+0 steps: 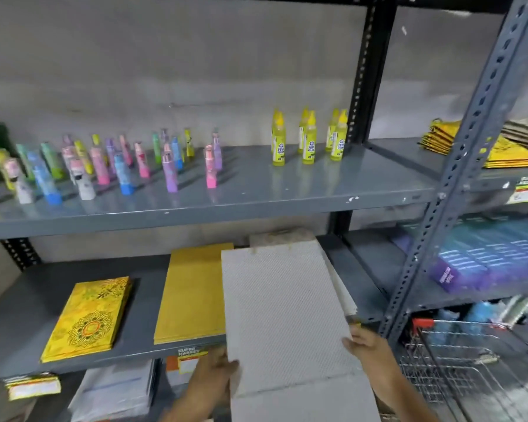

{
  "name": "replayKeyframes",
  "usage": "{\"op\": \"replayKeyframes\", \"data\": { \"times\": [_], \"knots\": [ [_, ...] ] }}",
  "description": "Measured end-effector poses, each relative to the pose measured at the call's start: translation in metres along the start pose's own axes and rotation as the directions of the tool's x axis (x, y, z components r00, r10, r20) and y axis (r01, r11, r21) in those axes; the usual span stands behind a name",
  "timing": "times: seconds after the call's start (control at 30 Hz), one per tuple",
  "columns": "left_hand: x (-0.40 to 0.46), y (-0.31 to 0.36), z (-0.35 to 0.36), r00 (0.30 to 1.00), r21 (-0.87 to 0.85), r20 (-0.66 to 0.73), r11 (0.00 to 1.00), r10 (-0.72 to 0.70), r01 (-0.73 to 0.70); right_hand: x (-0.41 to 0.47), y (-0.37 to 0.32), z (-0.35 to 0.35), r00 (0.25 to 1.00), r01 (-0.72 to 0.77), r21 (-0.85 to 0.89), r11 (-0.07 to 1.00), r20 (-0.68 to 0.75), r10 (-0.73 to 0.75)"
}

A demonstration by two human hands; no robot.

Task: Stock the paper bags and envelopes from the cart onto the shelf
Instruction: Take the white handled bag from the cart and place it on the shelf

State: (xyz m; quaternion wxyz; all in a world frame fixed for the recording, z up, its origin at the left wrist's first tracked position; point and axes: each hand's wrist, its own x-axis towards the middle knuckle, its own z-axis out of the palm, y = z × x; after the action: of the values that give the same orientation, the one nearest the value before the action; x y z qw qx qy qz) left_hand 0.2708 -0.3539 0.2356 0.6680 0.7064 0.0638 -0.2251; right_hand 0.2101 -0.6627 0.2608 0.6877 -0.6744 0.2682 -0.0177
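On the lower shelf [19, 324], toward its right end, both hands are sliding a stack of white textured paper bags [284, 312] into place. The left hand [217, 373] is clenched on the stack's near left edge, and the right hand [366, 339] grasps its near right corner. The stack's far part lies over the shelf, while its near end overhangs the front edge, so this load is not yet fully seated. More white sheets show beneath and behind it.

Some stocking looks done. A plain yellow stack of envelopes [192, 296] lies just left of the white bags, reaching the front edge, and a patterned yellow stack [89, 321] lies further left, apart from it.

At the lower right, the wire cart [457, 360] stands beside the shelf upright. Its visible part looks largely empty, though its contents are too blurred to be sure. By that judgement the task seems well along.
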Motion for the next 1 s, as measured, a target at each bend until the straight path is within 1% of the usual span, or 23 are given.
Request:
{"op": "replayKeyframes", "data": {
  "times": [0.1,0.17,0.2,0.27,0.33,0.43,0.57,0.63,0.7,0.8,0.87,0.9,0.93,0.97,1.0],
  "knots": [
    [0.056,0.048,0.028,0.998,0.006,-0.030,0.998,0.063,-0.063,0.053,-0.037,-0.007,0.993,0.114,-0.078,0.990,-0.031,-0.117],
    [0.097,0.070,0.043,0.994,0.037,-0.012,0.993,0.108,-0.108,0.091,-0.068,-0.009,0.984,0.168,-0.123,0.978,-0.037,-0.174],
    [0.112,0.081,0.050,0.994,0.066,-0.019,0.992,0.107,-0.105,0.109,-0.080,-0.007,0.981,0.181,-0.166,0.969,-0.043,-0.191],
    [0.146,0.098,0.064,0.992,0.115,-0.099,0.991,0.077,-0.065,0.153,-0.088,-0.006,0.980,0.183,-0.236,0.954,-0.031,-0.195],
    [0.185,0.102,0.076,0.983,0.180,-0.172,0.983,0.058,-0.026,0.191,-0.087,-0.003,0.981,0.161,-0.276,0.947,-0.057,-0.183],
    [0.224,0.094,0.083,0.959,0.344,-0.277,0.938,0.060,0.041,0.231,-0.077,0.003,0.984,0.118,-0.338,0.934,-0.083,-0.155],
    [0.235,0.088,0.090,0.923,0.429,-0.383,0.893,0.043,0.137,0.259,-0.053,0.010,0.988,0.082,-0.427,0.901,-0.087,-0.131],
    [0.240,0.086,0.094,0.916,0.453,-0.399,0.875,0.025,0.173,0.271,-0.041,0.010,0.979,0.092,-0.480,0.872,-0.115,-0.167],
    [0.242,0.087,0.096,0.906,0.479,-0.421,0.857,0.036,0.189,0.280,-0.036,0.011,0.970,0.105,-0.493,0.864,-0.140,-0.197],
    [0.248,0.082,0.094,0.875,0.476,-0.481,0.856,0.061,0.202,0.286,-0.033,0.009,0.972,0.102,-0.539,0.836,-0.126,-0.200],
    [0.246,0.074,0.092,0.880,0.430,-0.475,0.875,0.011,0.221,0.280,-0.034,0.004,0.973,0.102,-0.562,0.821,-0.116,-0.200],
    [0.238,0.071,0.092,0.895,0.385,-0.446,0.899,-0.015,0.208,0.270,-0.039,0.002,0.979,0.079,-0.531,0.843,-0.119,-0.167],
    [0.221,0.071,0.096,0.921,0.295,-0.388,0.941,-0.039,0.164,0.257,-0.041,-0.003,0.987,0.053,-0.487,0.872,-0.109,-0.120],
    [0.204,0.070,0.099,0.948,0.215,-0.314,0.969,-0.048,0.121,0.244,-0.044,-0.009,0.993,0.065,-0.446,0.893,-0.059,-0.101],
    [0.185,0.068,0.101,0.968,0.172,-0.244,0.980,-0.057,0.102,0.229,-0.044,-0.017,0.997,0.079,-0.404,0.911,0.022,-0.077]
  ]
}}
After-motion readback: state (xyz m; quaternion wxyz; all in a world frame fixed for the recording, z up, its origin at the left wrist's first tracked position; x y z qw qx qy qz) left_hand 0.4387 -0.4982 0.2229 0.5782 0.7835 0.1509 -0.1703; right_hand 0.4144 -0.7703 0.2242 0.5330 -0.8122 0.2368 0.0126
